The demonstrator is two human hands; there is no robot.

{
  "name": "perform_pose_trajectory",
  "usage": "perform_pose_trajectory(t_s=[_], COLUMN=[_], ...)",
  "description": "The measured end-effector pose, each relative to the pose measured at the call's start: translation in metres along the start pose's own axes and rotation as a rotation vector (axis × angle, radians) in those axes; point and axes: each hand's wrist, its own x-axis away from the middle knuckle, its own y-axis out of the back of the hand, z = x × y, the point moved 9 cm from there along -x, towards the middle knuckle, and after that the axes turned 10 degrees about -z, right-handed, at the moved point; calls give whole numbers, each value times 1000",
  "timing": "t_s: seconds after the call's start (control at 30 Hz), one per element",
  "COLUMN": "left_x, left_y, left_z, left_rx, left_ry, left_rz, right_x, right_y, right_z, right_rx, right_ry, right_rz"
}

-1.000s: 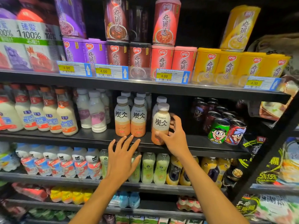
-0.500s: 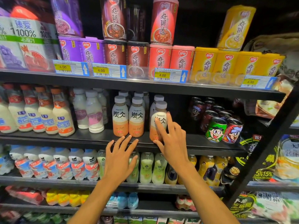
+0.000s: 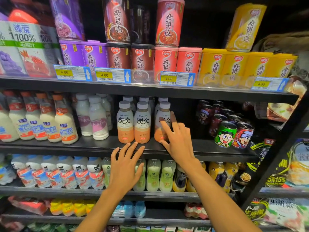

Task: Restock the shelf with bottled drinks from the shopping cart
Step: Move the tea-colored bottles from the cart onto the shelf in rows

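On the middle shelf (image 3: 209, 148), at the right end of a front row of three latte bottles, stands the latte bottle (image 3: 163, 121) with a grey cap, a white upper label with dark characters and an orange lower half. It stands upright near the shelf's front edge, just beside the two matching bottles (image 3: 133, 123) on its left, with more of the same kind lined up behind them.

The right hand (image 3: 177, 139) is at this bottle's right side, fingers spread and loosely curved; the index finger lies across the label and the thumb reaches the bottle's base, but the hand is not closed around it. The left hand (image 3: 125, 166) hovers lower, in front of the shelf edge below the two matching bottles, palm away from the camera and fingers spread wide, holding nothing.

Left of the lattes stand pale pink-labelled bottles (image 3: 98, 121), then a row of milky bottles with orange caps (image 3: 65, 121). To the right, well apart from the bottle, is a cluster of cartoon-faced cans (image 3: 234, 133). The shelf above carries purple, brown, red and yellow porridge cups (image 3: 189, 62) behind yellow price tags (image 3: 168, 79) reading 4.00. The shelf below holds light green bottles (image 3: 167, 174) and small white bottles with blue caps (image 3: 65, 173).
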Motion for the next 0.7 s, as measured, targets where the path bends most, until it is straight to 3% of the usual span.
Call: perform_pose_trajectory(t_s=[0.33,0.47,0.7], left_x=[0,0,26], left_y=[2,2,4], left_z=[-1,-2,-72], left_rx=[22,23,267], left_ry=[11,17,-98], left_rz=[47,78,19], right_x=[-12,-8,75], right_y=[-17,-7,21], right_z=[3,-1,-56], right_rx=[28,-13,-10], right_ry=[1,-14,-211], right_rz=[83,19,31])
